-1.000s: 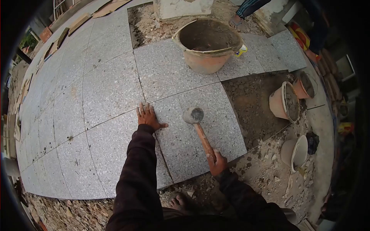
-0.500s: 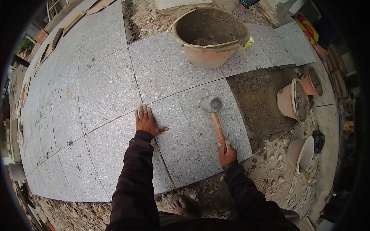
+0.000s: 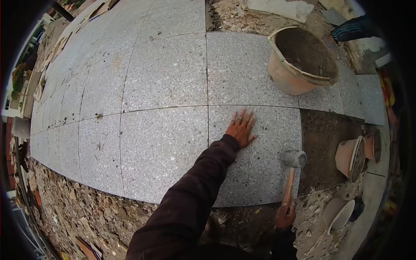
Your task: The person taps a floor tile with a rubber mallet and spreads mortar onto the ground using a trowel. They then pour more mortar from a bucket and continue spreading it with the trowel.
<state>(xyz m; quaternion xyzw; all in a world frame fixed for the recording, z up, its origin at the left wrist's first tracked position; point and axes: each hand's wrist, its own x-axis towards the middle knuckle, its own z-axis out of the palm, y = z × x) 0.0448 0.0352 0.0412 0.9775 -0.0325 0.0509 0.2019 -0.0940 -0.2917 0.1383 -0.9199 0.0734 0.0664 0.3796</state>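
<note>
My left hand (image 3: 241,128) lies flat with spread fingers on a speckled grey floor tile (image 3: 268,125), close to the joint with the tile behind it. My right hand (image 3: 285,214) is wrapped round the wooden handle of a mallet (image 3: 294,158). The mallet's grey, cylindrical head is over the right edge of that same tile, beside a bare patch of dark mortar bed (image 3: 327,151). Dark sleeves cover both forearms.
A large mortar bucket (image 3: 288,78) stands on the tiles at the back right. Smaller buckets (image 3: 346,154) and a tilted pail (image 3: 338,215) sit to the right. Rubble (image 3: 86,203) borders the front edge. Another person's sleeve (image 3: 351,29) shows at the upper right.
The view has swung left, so the scene sits further right. My left hand has moved right, off the tile joint and onto the tile nearer the mallet. The mallet is now nearer the tile's right edge.
</note>
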